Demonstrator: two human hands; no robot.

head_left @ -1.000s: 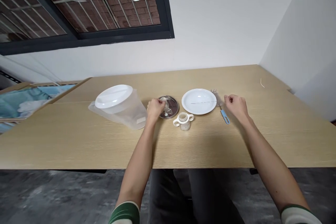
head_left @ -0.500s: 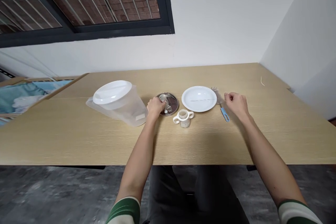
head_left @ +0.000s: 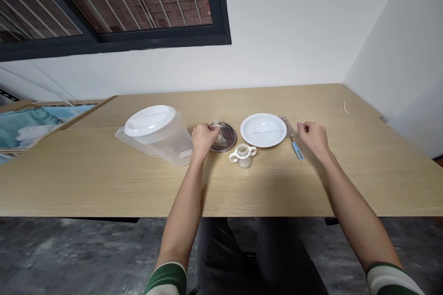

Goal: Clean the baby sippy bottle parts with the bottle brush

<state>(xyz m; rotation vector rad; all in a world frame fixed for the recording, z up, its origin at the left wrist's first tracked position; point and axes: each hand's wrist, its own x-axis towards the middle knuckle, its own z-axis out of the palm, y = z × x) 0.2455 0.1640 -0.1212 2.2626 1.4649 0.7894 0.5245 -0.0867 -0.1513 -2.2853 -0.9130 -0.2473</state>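
My left hand [head_left: 205, 138] pinches a small clear plastic bag [head_left: 220, 136] above a round metal tray [head_left: 230, 142] with a dark bottom. Closed in a fist-like pinch, my right hand [head_left: 313, 136] is right of the white oval plate [head_left: 254, 139]; what it holds, if anything, I cannot make out. A thin dark line [head_left: 266, 132], like a wire or thread, crosses over the plate toward that hand. Just left of the hand lies a blue-handled tool [head_left: 296, 150] with a fan-shaped grey head. In front of the plate stands a white two-handled holder [head_left: 243, 156].
A translucent pitcher-like container [head_left: 162, 140] with a white lid lies tilted left of my left hand. A small pale strip [head_left: 346, 108] is at the far right of the wooden table [head_left: 263, 193]. Behind are a wall and a barred window [head_left: 138, 0].
My left hand has risen slightly, lifting the clear plastic bag from the round tray. My right hand has stayed in place.
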